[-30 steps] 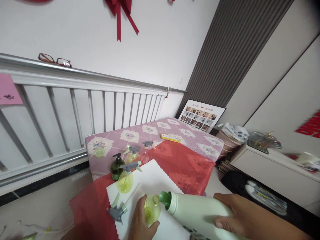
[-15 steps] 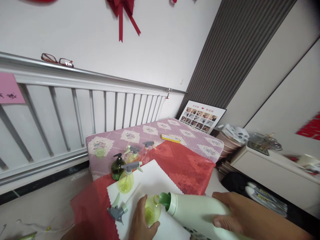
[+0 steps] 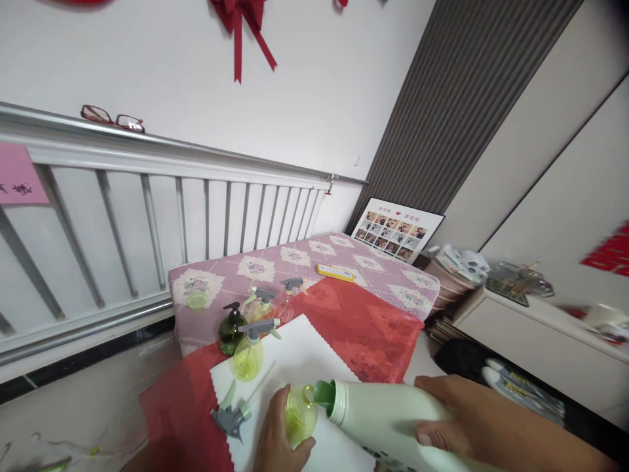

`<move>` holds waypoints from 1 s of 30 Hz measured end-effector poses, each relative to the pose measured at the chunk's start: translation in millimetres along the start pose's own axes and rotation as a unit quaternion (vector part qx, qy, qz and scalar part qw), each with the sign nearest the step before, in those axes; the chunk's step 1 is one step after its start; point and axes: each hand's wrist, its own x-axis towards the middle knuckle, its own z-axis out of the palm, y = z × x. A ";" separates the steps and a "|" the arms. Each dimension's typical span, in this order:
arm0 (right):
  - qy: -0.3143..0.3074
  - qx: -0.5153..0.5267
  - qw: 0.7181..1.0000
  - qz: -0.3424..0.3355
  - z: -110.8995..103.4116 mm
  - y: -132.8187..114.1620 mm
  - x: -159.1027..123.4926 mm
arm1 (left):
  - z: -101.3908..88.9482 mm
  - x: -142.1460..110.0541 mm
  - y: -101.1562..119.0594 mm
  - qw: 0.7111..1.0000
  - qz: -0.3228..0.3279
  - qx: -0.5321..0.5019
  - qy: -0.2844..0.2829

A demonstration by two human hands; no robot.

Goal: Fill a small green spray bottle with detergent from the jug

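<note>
My left hand is wrapped round a clear yellow spray bottle without its head, tilted over the white mat. Yellow-green liquid shows inside it. In my right hand lies a large pale green jug, tipped sideways, its green spout close to the mouth of the yellow bottle. I cannot make out a stream between them. A loose grey spray head with its tube lies left of my left hand. Behind it stands another yellow spray bottle with its head on.
A dark green pump bottle and two more spray bottles stand at the back. A red sheer cloth covers part of the flowered table. A green cap and a yellow box lie there. The radiator runs behind.
Almost nothing differs. My right hand and the jug have shifted very slightly; the yellow bottle in my left hand has moved a touch to the right.
</note>
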 end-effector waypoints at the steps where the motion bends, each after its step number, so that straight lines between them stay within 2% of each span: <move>1: 0.001 -0.001 1.000 0.003 -0.1 0.0 0.2 | -0.6 0.4 -0.4 1.000 0.001 0.000 -0.002; 9: -0.002 -0.008 1.000 0.004 -1.7 -1.6 -0.4 | -0.8 1.9 0.5 1.000 0.003 0.003 -0.002; 16: 0.003 -0.006 1.000 -0.009 -3.0 -2.3 0.9 | 2.4 -2.1 7.2 0.999 0.001 -0.007 0.044; 22: 0.000 -0.002 1.000 -0.004 -5.3 -6.7 -1.2 | 3.5 -0.9 5.9 0.999 0.001 0.000 0.040; 26: -0.012 0.008 1.000 -0.026 -6.3 -7.8 -1.9 | 3.4 -0.1 4.9 0.999 0.001 0.000 0.033; 30: 0.002 0.001 1.000 -0.022 -5.4 -4.6 0.2 | 2.0 0.2 6.0 0.999 0.001 0.002 0.034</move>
